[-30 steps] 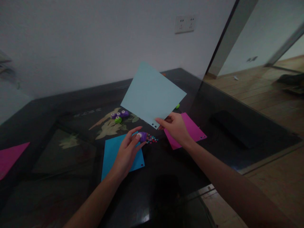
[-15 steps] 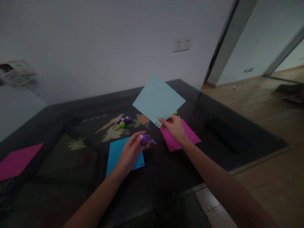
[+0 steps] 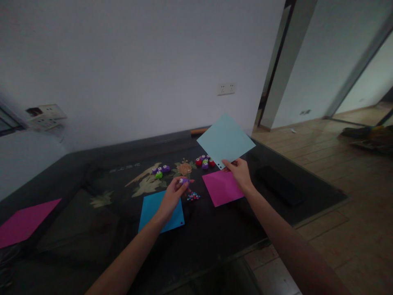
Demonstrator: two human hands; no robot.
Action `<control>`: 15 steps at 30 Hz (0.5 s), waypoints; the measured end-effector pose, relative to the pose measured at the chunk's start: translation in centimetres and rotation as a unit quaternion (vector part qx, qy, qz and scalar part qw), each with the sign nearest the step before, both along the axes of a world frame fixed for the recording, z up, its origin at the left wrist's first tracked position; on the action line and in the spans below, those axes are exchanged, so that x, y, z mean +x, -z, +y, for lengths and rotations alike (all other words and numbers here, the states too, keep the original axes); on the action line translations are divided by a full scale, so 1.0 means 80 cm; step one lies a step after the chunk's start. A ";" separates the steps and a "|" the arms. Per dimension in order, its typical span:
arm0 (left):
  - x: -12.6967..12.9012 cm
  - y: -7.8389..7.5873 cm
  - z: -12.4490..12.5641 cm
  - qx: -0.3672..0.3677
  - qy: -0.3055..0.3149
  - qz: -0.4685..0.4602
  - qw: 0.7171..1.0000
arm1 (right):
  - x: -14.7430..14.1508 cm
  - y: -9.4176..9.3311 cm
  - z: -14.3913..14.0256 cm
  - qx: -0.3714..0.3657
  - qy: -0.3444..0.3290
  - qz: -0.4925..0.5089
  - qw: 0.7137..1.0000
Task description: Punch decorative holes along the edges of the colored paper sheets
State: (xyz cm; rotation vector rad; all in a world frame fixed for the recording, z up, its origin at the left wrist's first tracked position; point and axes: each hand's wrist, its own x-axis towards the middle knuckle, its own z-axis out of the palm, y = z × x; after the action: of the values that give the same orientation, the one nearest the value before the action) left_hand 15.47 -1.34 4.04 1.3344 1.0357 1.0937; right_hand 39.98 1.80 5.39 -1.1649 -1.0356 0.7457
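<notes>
Square matte pale-blue paper sheet (image 3: 225, 140), pinched corner

Dark glass tabletop (image 3: 92, 246): blue sheet (image 3: 153, 207), two pink sheets (image 3: 221, 187) (image 3: 23, 221), small punches (image 3: 161, 171) (image 3: 205, 161), confetti pile (image 3: 193, 196).

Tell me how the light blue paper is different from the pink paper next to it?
The light blue paper is held up in the air by the right hand, pinched at its lower corner; the pink paper lies flat on the dark table. The light blue paper is pale, while the pink paper is bright magenta. The light blue paper shows small punched holes near the grip; none show on the pink paper. Both are square sheets.
</notes>
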 end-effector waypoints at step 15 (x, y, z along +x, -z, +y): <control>0.045 0.042 0.143 0.189 -0.055 0.315 0.928 | 0.016 0.024 -0.004 -0.038 0.004 -0.003 0.999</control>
State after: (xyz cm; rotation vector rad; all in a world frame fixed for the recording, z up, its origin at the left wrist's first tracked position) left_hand 19.04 10.10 0.66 2.0417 1.4223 0.9945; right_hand 41.29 1.50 3.48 -1.2362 -1.0148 0.7809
